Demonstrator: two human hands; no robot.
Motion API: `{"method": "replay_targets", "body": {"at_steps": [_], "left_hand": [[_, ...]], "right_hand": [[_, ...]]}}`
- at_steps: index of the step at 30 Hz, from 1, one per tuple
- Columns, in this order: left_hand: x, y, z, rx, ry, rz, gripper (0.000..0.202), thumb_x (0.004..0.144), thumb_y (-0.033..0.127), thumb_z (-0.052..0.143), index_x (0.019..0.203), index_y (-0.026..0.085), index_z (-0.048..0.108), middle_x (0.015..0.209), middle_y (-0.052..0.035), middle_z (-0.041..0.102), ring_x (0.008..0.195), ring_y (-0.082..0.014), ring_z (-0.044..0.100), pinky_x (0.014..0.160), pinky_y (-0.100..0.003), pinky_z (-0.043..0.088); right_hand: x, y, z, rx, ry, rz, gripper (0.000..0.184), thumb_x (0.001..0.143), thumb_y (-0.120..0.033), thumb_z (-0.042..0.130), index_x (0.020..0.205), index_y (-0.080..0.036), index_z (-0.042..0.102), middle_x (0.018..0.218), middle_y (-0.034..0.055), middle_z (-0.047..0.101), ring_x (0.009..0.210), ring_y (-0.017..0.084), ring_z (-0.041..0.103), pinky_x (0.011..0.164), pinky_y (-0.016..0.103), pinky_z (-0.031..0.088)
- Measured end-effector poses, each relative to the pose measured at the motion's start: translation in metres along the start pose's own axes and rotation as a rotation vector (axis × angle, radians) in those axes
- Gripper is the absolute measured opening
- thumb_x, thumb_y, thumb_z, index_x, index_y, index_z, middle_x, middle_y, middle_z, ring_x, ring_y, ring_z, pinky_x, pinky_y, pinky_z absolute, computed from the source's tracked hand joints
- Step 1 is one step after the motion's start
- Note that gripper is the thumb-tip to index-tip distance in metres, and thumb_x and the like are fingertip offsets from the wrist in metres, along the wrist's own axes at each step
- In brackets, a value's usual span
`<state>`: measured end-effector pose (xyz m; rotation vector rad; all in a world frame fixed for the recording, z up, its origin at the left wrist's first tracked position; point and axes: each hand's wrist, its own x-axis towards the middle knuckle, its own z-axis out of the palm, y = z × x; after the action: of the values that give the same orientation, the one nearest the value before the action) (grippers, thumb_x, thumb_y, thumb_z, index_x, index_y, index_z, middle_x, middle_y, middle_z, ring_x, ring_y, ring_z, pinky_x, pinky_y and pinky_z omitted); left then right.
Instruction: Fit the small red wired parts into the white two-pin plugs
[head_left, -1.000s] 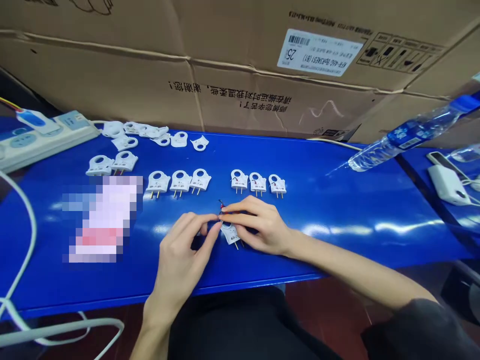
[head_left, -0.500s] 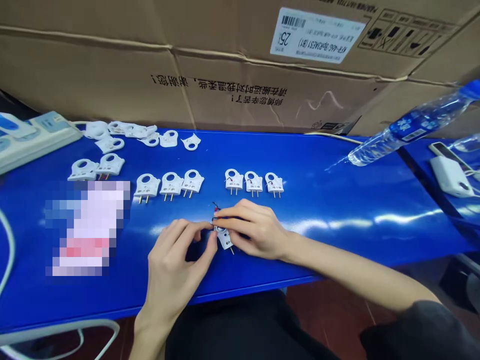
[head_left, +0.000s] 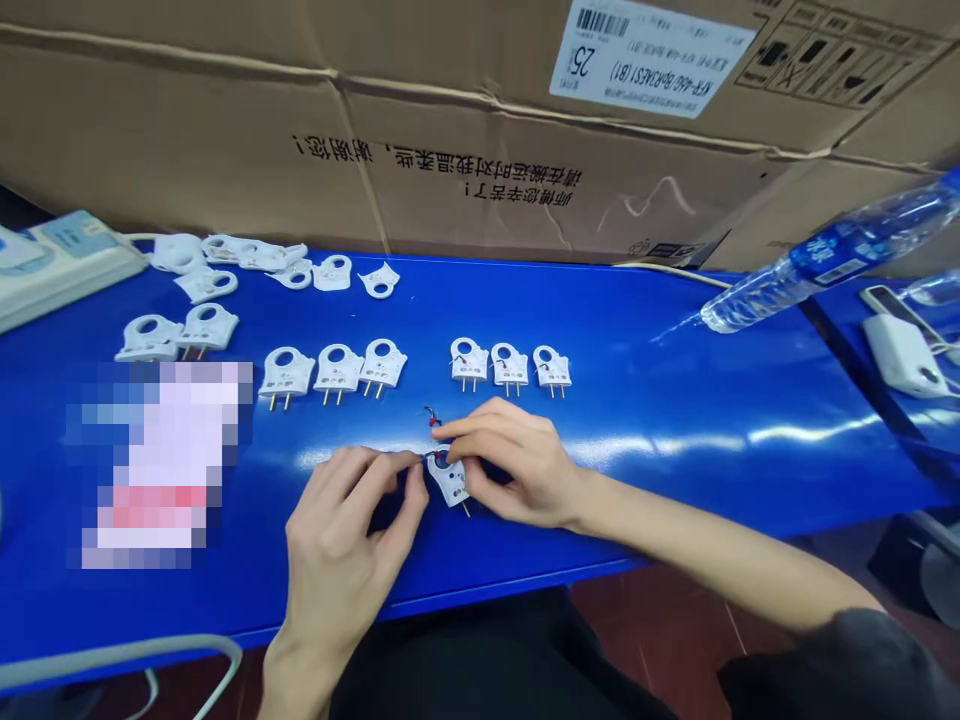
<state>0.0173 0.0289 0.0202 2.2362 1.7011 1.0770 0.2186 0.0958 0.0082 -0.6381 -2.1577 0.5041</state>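
Observation:
Thumb and forefinger of my left hand (head_left: 349,535) are closed in a pinch around a thin dark wire (head_left: 430,455) at the edge of a white plug half (head_left: 450,486). This plug half has a round hole and brass prongs pointing toward me. My right hand (head_left: 517,462) grips it from the right side, fingers curled over its upper part and partly hiding it. A small red and black wired part (head_left: 431,418) lies just beyond my right fingertips. Beyond my hands stand white plug halves with wires (head_left: 511,368) and others with brass prongs (head_left: 338,370).
White shell pieces (head_left: 255,255) lie at the back left, near a power strip (head_left: 67,265). A pixelated pinkish object (head_left: 187,440) lies on the blue table (head_left: 675,500). A cardboard box (head_left: 450,120) walls the back. At right are a water bottle (head_left: 817,255) and white charger (head_left: 904,355).
My left fingertips have drawn slightly left with the dark wire. My right fingers have shifted, uncovering more of the plug half and the red and black part. The view has shifted slightly.

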Motion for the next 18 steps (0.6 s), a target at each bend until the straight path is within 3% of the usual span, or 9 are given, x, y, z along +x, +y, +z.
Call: {"method": "replay_targets", "body": {"at_steps": [7,18], "left_hand": [[-0.003,0.0013,0.0007,-0.031,-0.12,0.104,0.009,0.095,0.011,0.065,0.093,0.02,0.064,0.078,0.0015,0.057,0.073,-0.0143,0.053,0.073,-0.031,0.042],[-0.004,-0.0008,0.001,0.01,-0.167,0.11,0.01,0.097,0.013,0.062,0.091,0.021,0.062,0.077,0.0021,0.06,0.071,-0.0156,0.053,0.073,-0.033,0.039]], "right_hand": [[0.0067,-0.0027,-0.0038,0.038,0.033,0.142,0.02,0.096,-0.006,0.054,0.103,-0.019,0.068,0.1,0.0063,0.075,0.097,0.018,0.071,0.088,0.035,0.06],[0.0048,-0.0015,-0.0024,0.01,-0.003,0.13,0.019,0.098,-0.01,0.053,0.102,-0.021,0.067,0.1,0.0062,0.074,0.093,0.018,0.069,0.081,0.034,0.059]]}}
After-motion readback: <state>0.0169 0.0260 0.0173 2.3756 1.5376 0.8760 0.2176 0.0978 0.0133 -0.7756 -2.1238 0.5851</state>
